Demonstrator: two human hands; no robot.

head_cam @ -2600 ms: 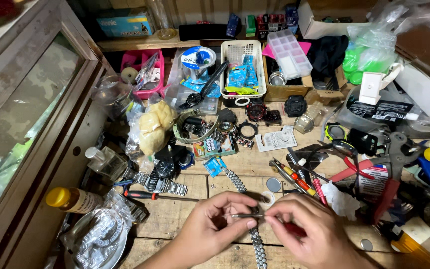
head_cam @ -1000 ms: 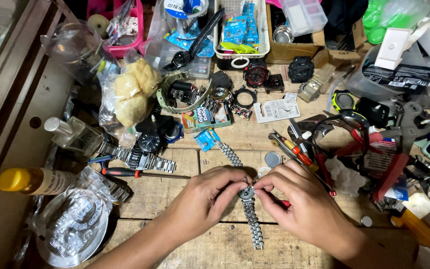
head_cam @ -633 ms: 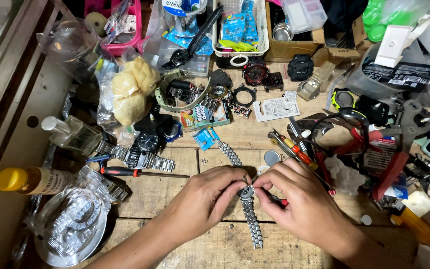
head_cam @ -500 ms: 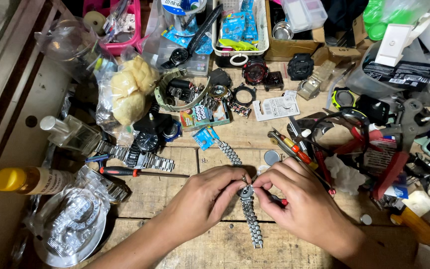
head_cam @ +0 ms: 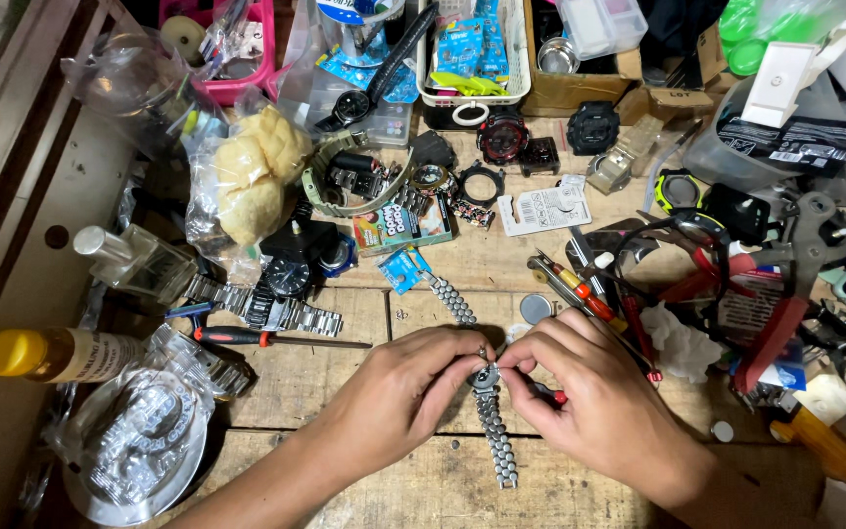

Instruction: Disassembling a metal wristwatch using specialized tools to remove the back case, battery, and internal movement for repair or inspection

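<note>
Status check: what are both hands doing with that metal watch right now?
Left hand and right hand both pinch the metal watch at its case. Bracelet lies across the wooden table. Nothing between them.

Both forearms are bare with no sleeves, and the left hand [head_cam: 399,392] and right hand [head_cam: 604,411] wear nothing.

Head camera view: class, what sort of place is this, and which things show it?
Likely a watch repairer's workbench. Both hands, left hand and right hand, hold a metal-band wristwatch; loose watch cases, a screwdriver and red-handled pliers crowd the wooden bench.
</note>
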